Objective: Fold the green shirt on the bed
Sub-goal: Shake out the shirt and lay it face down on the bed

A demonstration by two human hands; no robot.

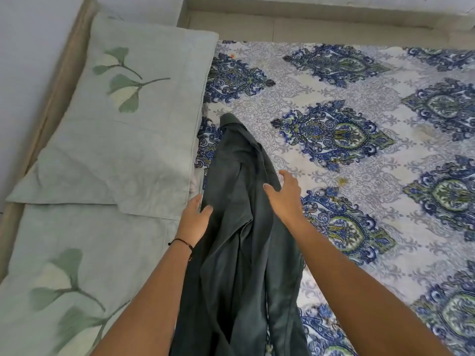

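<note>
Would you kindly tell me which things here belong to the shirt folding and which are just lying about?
Belongs to the job: green shirt, left hand, right hand, patterned bed sheet beneath.
Just lying about: far pillow, near pillow, wrist thread.

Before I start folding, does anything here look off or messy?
The green shirt lies bunched in a long crumpled strip instead of flat. The patterned bedsheet has small yellowish stains, one near the right hand.
</note>
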